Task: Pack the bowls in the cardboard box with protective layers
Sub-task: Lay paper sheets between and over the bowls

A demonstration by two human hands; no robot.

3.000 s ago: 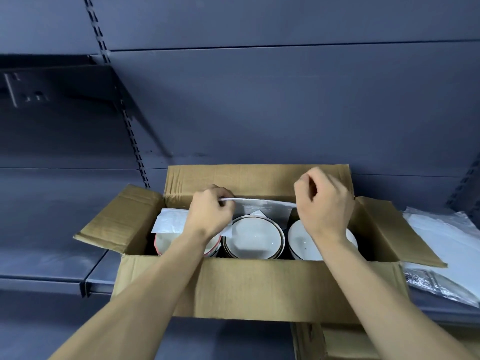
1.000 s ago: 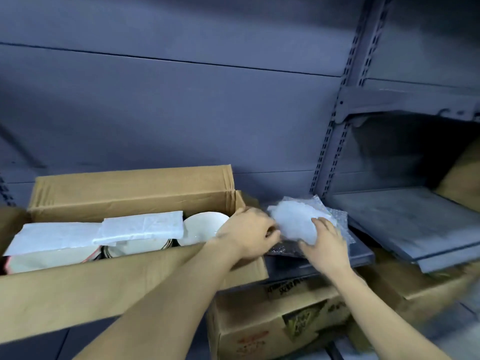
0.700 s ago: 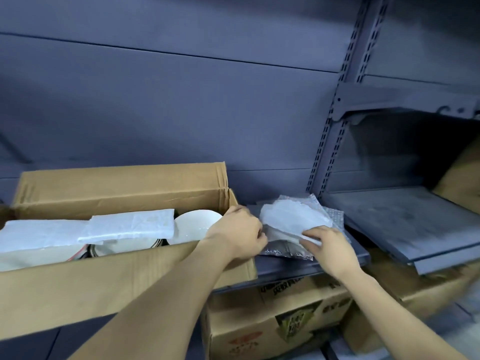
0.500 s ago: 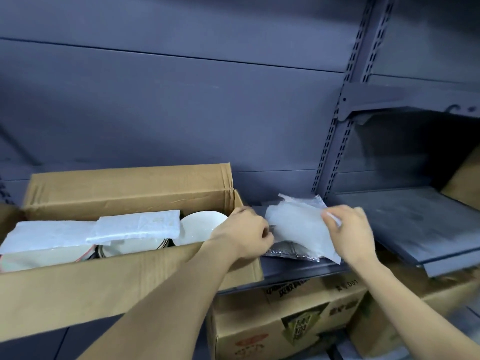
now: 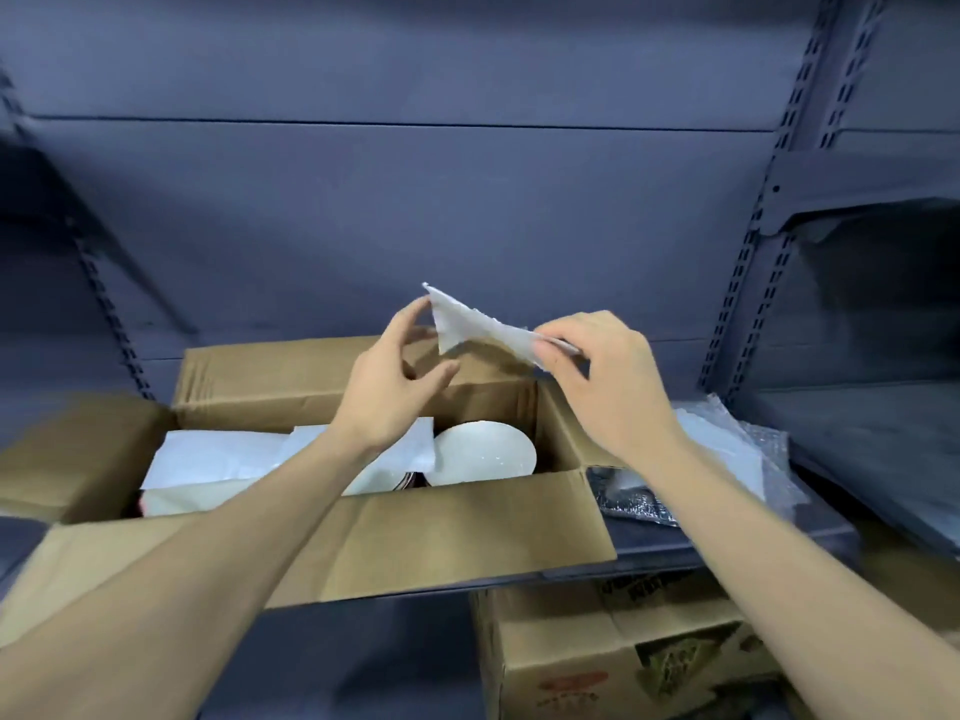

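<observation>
Head view, biggest thing first: where does the packing stand?

On the grey metal shelf (image 5: 701, 556) sits the open cardboard box (image 5: 441, 532), flaps folded out. White foam sheets (image 5: 218, 459) lie over the bowls at its left and middle. One white bowl (image 5: 485, 454) at the right end shows bare. I judge the step in hand to be covering that bowl, the only one I see uncovered.

And the cover for it?

A single foam sheet (image 5: 483, 330) hangs in the air above the box's back right corner, well clear of the bowl. The right grip (image 5: 613, 381) pinches the sheet's right end between thumb and fingers. The left grip (image 5: 389, 387) is released, with fingers spread and the thumb apart. Its fingertips are just at the sheet's upper left corner, and I would not call that a hold.

Anything else nearby?

A pile of foam and bubble wrap (image 5: 727, 449) lies on the shelf just right of the box. A printed carton (image 5: 597, 657) stands below the shelf.

What does the next move call for?

My guess is that the left grip takes its corner properly and the sheet is drawn flat between the two. Then it goes down onto the bare bowl, beside the neighbouring sheet, so that no rim shows. The sheet looks thin and limp, so held by one end it may sag or fold. The box's right wall is close, so the edge could catch there on the way in.
</observation>
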